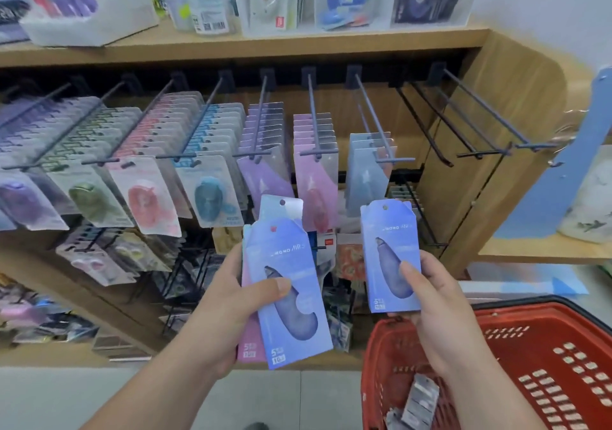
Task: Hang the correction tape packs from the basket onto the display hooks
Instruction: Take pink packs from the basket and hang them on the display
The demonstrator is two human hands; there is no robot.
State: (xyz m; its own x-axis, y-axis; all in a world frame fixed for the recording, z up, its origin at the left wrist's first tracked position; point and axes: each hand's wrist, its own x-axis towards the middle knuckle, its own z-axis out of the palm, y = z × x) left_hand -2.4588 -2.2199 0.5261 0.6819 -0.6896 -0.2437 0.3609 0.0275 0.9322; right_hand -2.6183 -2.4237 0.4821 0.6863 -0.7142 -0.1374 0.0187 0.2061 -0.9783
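Though apart, left grip [218,300] clasping stacked packs [288,313], right grip [443,317] pinching single pack [384,241].

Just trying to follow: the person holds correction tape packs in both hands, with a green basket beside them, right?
Not quite: the basket is red, not green, as the head view shows. The left hand does grip a stack of packs and the right hand a single pack.

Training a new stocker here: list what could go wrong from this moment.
The left grip holds a fanned stack, thumb on the front blue pack only; rear ones might slip out. A pink pack sits in that stack, so it could land on the pale blue packs' hook.
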